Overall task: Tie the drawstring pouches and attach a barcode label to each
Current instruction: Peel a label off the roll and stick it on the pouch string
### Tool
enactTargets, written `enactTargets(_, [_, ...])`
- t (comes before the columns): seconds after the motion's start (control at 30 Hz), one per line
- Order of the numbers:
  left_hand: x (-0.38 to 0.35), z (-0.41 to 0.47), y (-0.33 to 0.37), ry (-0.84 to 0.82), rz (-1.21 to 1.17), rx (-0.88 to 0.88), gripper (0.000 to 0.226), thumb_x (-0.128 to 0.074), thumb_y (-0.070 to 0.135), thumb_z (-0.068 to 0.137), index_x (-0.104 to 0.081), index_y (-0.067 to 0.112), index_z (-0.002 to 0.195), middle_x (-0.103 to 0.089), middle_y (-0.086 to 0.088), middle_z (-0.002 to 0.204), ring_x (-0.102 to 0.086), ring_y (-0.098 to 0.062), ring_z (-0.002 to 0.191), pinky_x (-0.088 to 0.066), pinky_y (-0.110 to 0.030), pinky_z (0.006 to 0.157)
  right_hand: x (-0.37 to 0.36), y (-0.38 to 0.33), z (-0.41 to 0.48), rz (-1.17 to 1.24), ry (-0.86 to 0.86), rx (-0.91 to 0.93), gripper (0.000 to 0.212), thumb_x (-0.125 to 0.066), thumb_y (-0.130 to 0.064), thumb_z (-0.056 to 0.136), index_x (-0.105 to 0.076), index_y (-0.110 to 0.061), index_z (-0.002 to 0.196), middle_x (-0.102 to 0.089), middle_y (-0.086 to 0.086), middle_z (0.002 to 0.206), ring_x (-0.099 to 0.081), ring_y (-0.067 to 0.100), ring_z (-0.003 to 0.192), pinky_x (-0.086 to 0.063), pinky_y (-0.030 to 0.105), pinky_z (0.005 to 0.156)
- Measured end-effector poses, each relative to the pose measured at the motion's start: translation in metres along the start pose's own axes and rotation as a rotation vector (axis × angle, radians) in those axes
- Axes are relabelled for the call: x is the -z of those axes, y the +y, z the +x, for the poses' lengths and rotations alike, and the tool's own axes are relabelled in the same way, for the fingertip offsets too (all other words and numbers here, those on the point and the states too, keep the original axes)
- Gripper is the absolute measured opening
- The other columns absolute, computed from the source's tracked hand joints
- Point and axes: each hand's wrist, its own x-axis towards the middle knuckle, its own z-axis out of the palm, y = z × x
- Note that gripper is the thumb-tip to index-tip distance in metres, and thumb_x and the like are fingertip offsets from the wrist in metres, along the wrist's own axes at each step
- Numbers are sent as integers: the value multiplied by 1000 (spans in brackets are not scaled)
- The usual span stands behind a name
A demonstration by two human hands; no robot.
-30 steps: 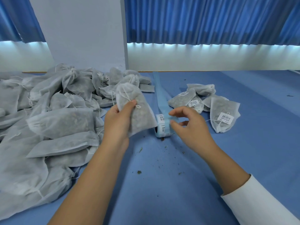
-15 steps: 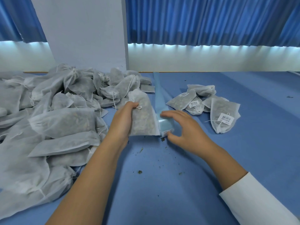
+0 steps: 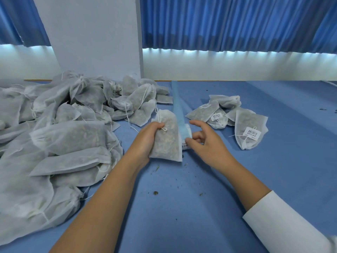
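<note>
Dozens of unlabelled pouches (image 3: 63,136) are lying heaped across the left of the frame, so most of the job is, by my reckoning, still waiting. Just left of centre the left hand (image 3: 145,139) is gripping one pouch (image 3: 167,141) by its side, thumb curled over the knotted drawstring at its neck, and is holding it low over the table (image 3: 182,207). This pouch is looking tied already, which makes labelling the step in hand. Just to its right the label roll (image 3: 186,136) is lying with its blue strip (image 3: 177,105) trailing toward the top of the frame. The right hand (image 3: 209,145) is hovering at the roll, fingers (image 3: 198,123) half spread, the index lifted and the thumb touching the roll's near end; it is not pinching anything that I can see. Peeling one label free and pressing it flat onto the held pouch is what the next move is calling for. Right of centre, finished pouches (image 3: 249,132) are lying with barcodes showing.
</note>
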Motion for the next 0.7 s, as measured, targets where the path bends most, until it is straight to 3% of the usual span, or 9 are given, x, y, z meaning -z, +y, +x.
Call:
enactTargets(0.07, [2,1,0,0,3,-1,15,-57,28,93,-68,18,89,-74,4,71,-72,-10,63,-54,-23,57,1,1,0,59,-14,-13,48,-64,-20,93,-45,-31,136,-65,-17,72,-57,-4,66,-42,13,72])
enactTargets(0.17, [7,1,3,-8,-10,-9,15,-58,27,92,-67,19,83,-73,5,69,-70,-10,61,-54,-20,54,1,-2,-1,139,-55,-7,43,-60,-20,95,-46,-39,132,-55,14,73,-53,15,71,-46,36,75])
enactTargets(0.23, [12,-1,7,29,16,-39,16,-58,29,91,-69,20,81,-73,6,70,-71,-11,63,-54,-21,58,1,-4,-2,147,-68,21,36,-59,-20,96,-52,-43,123,-43,12,67,-43,21,66,-42,36,68])
enactTargets(0.3, [16,-3,12,38,55,-73,24,-59,32,87,-73,15,94,-77,-1,89,-73,-18,81,-54,-32,76,3,-7,-4,127,-72,33,25,-58,-22,97,-57,-43,111,-41,13,65,-38,20,62,-38,34,63])
enactTargets(0.4, [11,-11,18,-35,87,-87,63,-58,38,71,-64,2,123,-69,-15,123,-66,-31,107,-47,-43,97,3,-8,-4,148,-80,19,13,-57,-23,98,-60,-35,102,-41,26,68,-40,24,66,-39,38,67])
enactTargets(0.47, [6,-11,14,-81,156,-104,47,-59,35,72,-68,4,107,-74,-9,107,-69,-27,98,-50,-43,91,4,-8,-4,169,-71,18,11,-57,-21,98,-61,-30,102,-41,18,64,-42,25,66,-42,38,68])
enactTargets(0.53, [2,-7,9,-84,194,-115,10,-61,26,84,-63,17,81,-71,6,72,-67,-10,69,-47,-34,72,5,-9,-4,149,-62,28,10,-58,-20,98,-64,-28,100,-50,11,63,-51,25,65,-50,36,70])
enactTargets(0.57, [1,-6,6,-86,200,-121,12,-57,23,90,-61,20,78,-67,10,65,-65,-5,61,-45,-31,69,6,-9,-4,113,-54,41,10,-58,-21,97,-65,-29,99,-59,7,67,-58,23,67,-54,35,72])
enactTargets(0.7, [-1,-9,7,-84,207,-98,16,-52,24,94,-67,18,92,-72,7,75,-68,-8,70,-50,-27,70,14,-8,-7,-194,-10,172,21,-69,-25,89,-68,-38,106,-60,-10,102,-60,3,88,-48,12,78])
